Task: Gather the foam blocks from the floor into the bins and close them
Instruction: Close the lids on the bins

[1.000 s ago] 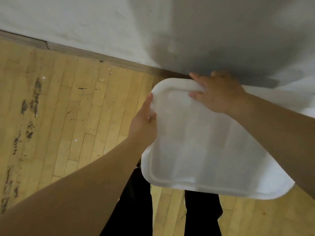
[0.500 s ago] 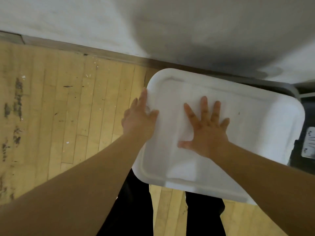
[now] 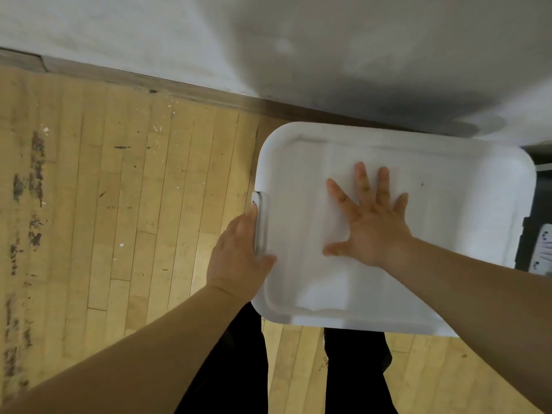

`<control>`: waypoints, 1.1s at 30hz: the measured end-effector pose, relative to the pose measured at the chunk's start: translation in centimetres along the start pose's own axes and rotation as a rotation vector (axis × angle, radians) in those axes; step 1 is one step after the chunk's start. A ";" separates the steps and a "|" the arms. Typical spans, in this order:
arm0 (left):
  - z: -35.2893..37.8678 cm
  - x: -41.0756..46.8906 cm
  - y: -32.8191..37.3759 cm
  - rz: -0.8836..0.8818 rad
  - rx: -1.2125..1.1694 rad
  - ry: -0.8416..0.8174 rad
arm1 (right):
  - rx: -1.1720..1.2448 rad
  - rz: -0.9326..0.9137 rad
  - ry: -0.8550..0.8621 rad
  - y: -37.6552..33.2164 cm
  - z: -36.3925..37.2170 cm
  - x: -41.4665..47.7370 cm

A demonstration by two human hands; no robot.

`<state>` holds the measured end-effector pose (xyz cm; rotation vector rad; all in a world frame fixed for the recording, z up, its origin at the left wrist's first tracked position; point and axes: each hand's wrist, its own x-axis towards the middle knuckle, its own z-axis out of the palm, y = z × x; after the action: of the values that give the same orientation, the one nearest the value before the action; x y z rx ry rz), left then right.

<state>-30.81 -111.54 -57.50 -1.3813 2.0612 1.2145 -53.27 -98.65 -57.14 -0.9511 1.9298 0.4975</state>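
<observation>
**Desk:** Sliding down from the upper left rim of the white lid [image 3: 448,249], the left hand [image 3: 239,255] now lies lower along the lid's left edge, beside a clear latch [image 3: 260,222]. And the right hand?

**Photographer:** The right hand [image 3: 370,231] is where it was 0.5 s ago. Its palm is flat on the middle of the lid, and all 5 fingers are straight and spread apart.

**Desk:** How do the left hand's fingers lie?

**Photographer:** Straight and together, laid against the latch, with the thumb tip resting on the lid's top. They curl round nothing that shows.

**Desk:** Where is the lid?

**Photographer:** It lies flat in the right half of the frame. Its far edge is near the dark baseboard [image 3: 179,88] under the white wall [image 3: 149,34]. The bin beneath is hidden.

**Desk:** What is around it?

**Photographer:** A scuffed wood floor [image 3: 119,204] fills the left of the frame. 2 black trouser legs [image 3: 233,369] stand at bottom centre, below the lid's near edge. A dark object [image 3: 527,252] shows at the right edge, too cropped to identify.
</observation>
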 end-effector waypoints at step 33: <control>18.4 2.0 23.2 0.229 0.965 -0.326 | 1.614 0.601 0.319 25.9 13.2 -4.1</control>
<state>-54.95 -94.25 -58.76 -0.4721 2.1166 0.3301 -65.02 -72.08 -61.20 0.6319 2.0417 -0.9081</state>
